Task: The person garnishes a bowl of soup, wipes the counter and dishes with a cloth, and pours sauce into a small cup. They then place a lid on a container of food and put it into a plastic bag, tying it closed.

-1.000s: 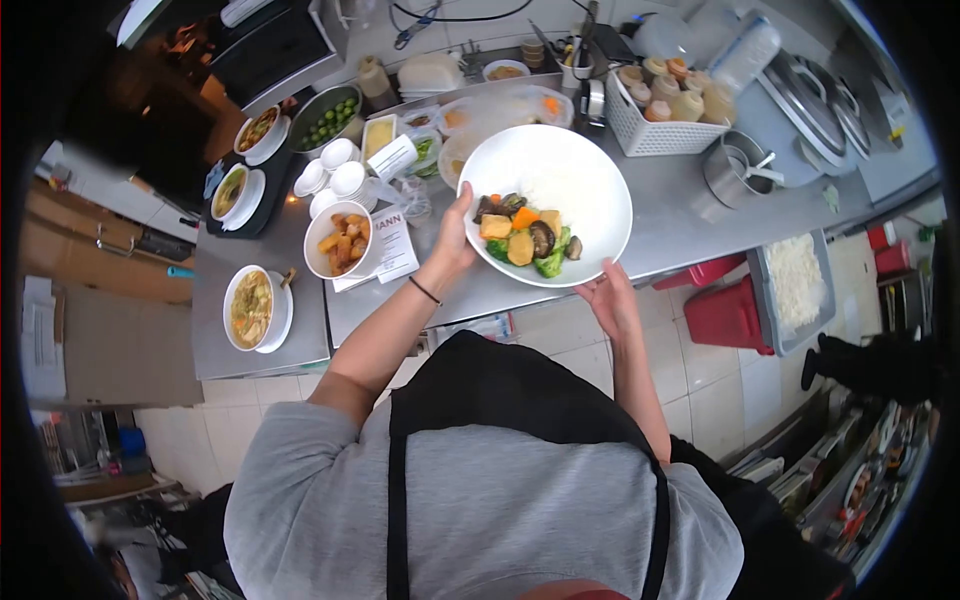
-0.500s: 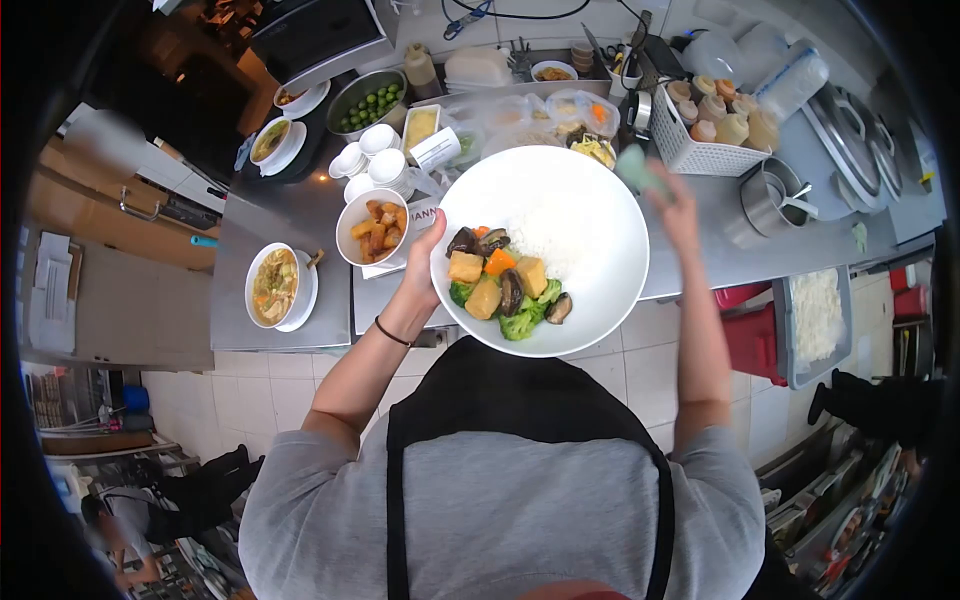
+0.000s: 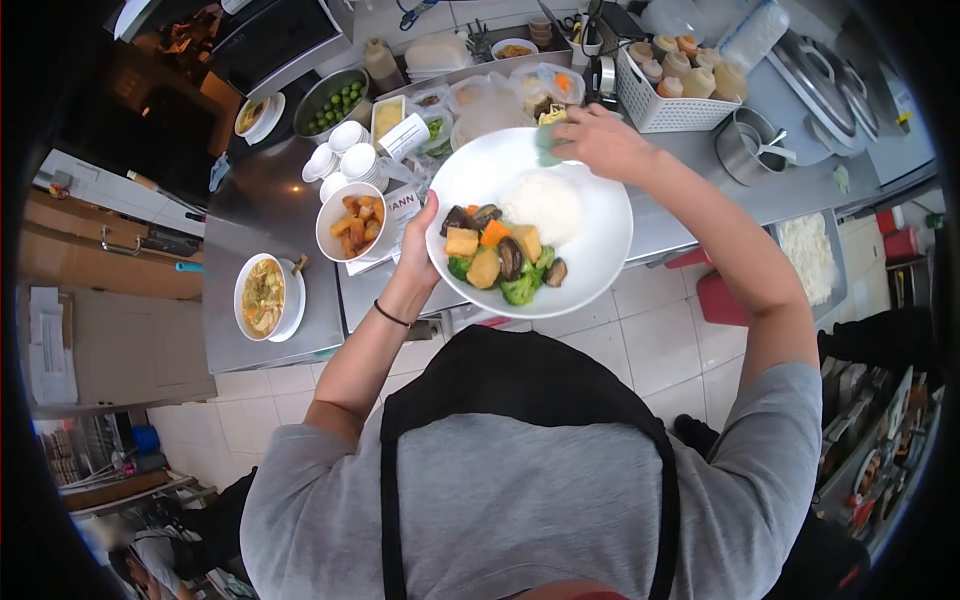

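Note:
My left hand (image 3: 418, 245) grips the left rim of a large white bowl (image 3: 600, 240), its thumb over the edge. The bowl is tilted toward me above the counter. White rice (image 3: 542, 207) lies in it beside broccoli (image 3: 521, 288), tofu cubes, carrot and dark mushroom pieces. At the bowl's far rim, my right hand (image 3: 598, 142) is closed on a green cloth (image 3: 548, 146), which touches the inner edge. Left of the bowl stands a white cup of browned chunks (image 3: 356, 226).
A soup bowl (image 3: 262, 296) sits on the steel counter (image 3: 228, 225) at left. Behind are stacked white cups (image 3: 358, 163), a pot of green limes (image 3: 338, 108) and a white basket of bottles (image 3: 676, 112). A steel pot (image 3: 744, 150) stands at right. Another person (image 3: 165, 560) is at lower left.
My right hand has moved left with the green cloth, from beside the bowl to its far rim. The camera view has shifted slightly. My left hand still holds the bowl.

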{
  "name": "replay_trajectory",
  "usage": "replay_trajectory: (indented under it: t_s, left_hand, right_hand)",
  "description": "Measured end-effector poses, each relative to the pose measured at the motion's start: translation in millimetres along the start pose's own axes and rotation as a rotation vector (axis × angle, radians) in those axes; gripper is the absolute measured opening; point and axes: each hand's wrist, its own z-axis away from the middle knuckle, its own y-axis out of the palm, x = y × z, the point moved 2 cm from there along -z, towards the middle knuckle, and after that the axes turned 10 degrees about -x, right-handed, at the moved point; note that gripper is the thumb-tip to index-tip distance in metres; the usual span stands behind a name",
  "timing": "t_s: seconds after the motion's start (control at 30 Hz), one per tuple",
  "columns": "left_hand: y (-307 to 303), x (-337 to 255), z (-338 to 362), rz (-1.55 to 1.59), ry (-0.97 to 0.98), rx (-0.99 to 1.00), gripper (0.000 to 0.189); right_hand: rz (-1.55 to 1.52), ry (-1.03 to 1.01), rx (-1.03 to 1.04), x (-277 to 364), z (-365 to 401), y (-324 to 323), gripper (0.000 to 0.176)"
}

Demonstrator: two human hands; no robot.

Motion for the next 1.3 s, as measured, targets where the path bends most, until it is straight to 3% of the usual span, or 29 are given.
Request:
replay_trajectory:
  t_s: [0.13,0.23,0.33,0.37,0.4,0.43,0.47,0.5,0.53,0.57,0.63,0.67,0.7,0.73,0.87,0.93,1.0,1.07,1.17,1.3]
  left_hand:
    - [2,1,-10,0.003,0.110,-0.045,0.054]
    - [5,7,-19,0.057,0.119,-0.032,0.054]
    - [-4,17,-28,0.132,-0.024,-0.006,0.054]
    - [-4,18,-27,0.111,0.018,-0.018,0.055]
    - [-3,17,-21,0.125,0.017,-0.024,0.055]
    - [-3,15,-15,0.158,0.038,-0.053,0.054]
    - [-10,14,-13,0.201,0.100,-0.072,0.054]
    - [-15,9,-8,0.223,0.209,-0.065,0.056]
    - [-22,2,0,0.281,0.201,-0.062,0.057]
    - [-32,-9,9,0.319,0.263,-0.086,0.057]
    - [-51,-37,31,0.362,0.408,-0.155,0.056]
    - [-52,-57,54,0.309,0.513,-0.331,0.057]
    - [-71,-70,66,0.366,0.519,-0.363,0.056]
    - [-95,-87,76,0.419,0.521,-0.390,0.056]
    - [-175,-153,148,0.448,0.808,-0.497,0.051]
    - [-233,-183,180,0.403,1.011,-0.674,0.050]
    - [-294,-207,211,0.333,1.167,-0.707,0.049]
    - [-331,-222,241,0.318,1.235,-0.867,0.048]
    - [-410,-232,275,0.317,1.285,-0.905,0.048]
    - [-480,-228,297,0.412,1.224,-1.096,0.050]
  right_hand:
    - [0.230,0.260,0.284,38,32,-16,0.017]
    - [0.179,0.329,0.342,74,49,-31,0.014]
    - [-0.621,0.444,0.505,74,66,-48,0.017]
    - [-0.939,0.447,0.568,67,70,-55,0.020]
    - [-1.278,0.368,0.486,56,82,-57,0.025]
    - [-1.256,0.460,0.470,48,93,-62,0.026]
    - [-1.328,0.757,0.426,38,105,-65,0.024]
    - [-1.191,0.681,0.207,25,118,-58,0.025]
    - [-1.033,0.819,0.097,16,131,-47,0.027]
    - [-0.853,0.830,-0.005,5,145,-24,0.028]
    - [-0.436,0.870,-0.063,-15,183,46,0.031]
    - [-0.336,0.869,-0.011,-19,203,89,0.031]
    - [-0.225,0.874,0.033,-19,218,123,0.033]
    - [-0.248,0.927,0.306,-16,223,146,0.039]
    - [-0.288,1.032,0.253,-17,217,161,0.041]
    - [-0.381,1.068,0.254,-21,215,163,0.041]
    - [-0.208,1.040,0.148,-19,200,153,0.040]
    - [-0.242,1.032,0.129,-14,176,142,0.040]
    - [-0.303,1.019,0.092,0,120,122,0.039]
    - [-0.367,1.000,0.005,17,45,111,0.035]
